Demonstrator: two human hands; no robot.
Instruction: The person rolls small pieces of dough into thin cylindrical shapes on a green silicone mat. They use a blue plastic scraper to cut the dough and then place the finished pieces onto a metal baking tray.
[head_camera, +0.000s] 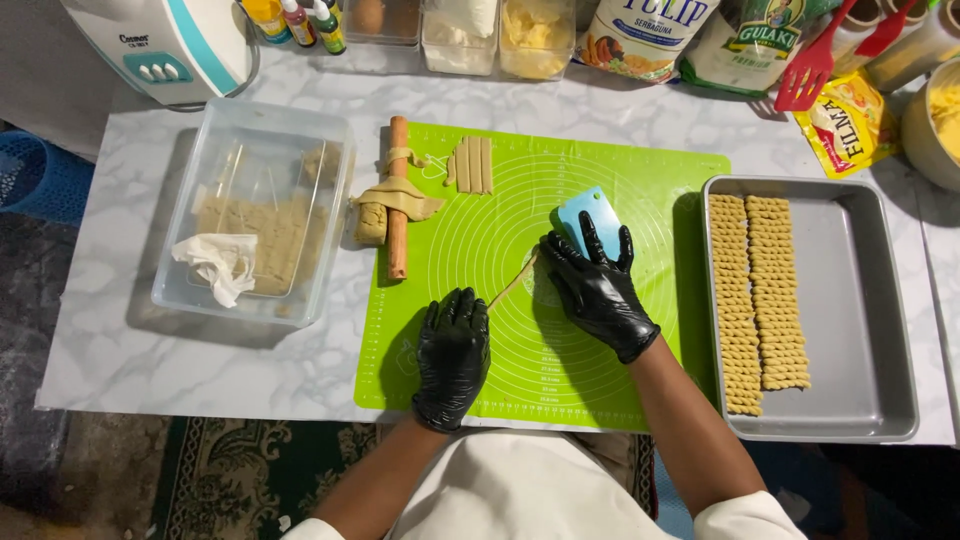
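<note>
Head view: right hand (598, 290) fingers grip a blue scraper (583, 218); left hand (452, 352) fingers flat on thin dough strip (512, 285).

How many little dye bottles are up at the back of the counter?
3. A yellow bottle, a red bottle and a green bottle stand side by side at the top edge, beside the white appliance. More may sit out of frame.

Two black-gloved hands, lower centre of frame. Left hand (452, 352) lies palm down, fingers together, pointing up-frame, w/ bare forearm running down-left to a white sleeve. Right hand (596, 285), just right of centre, is curled in a grip, fingers spread, w/ forearm angling down-right to a white cuff at bottom edge.
</note>
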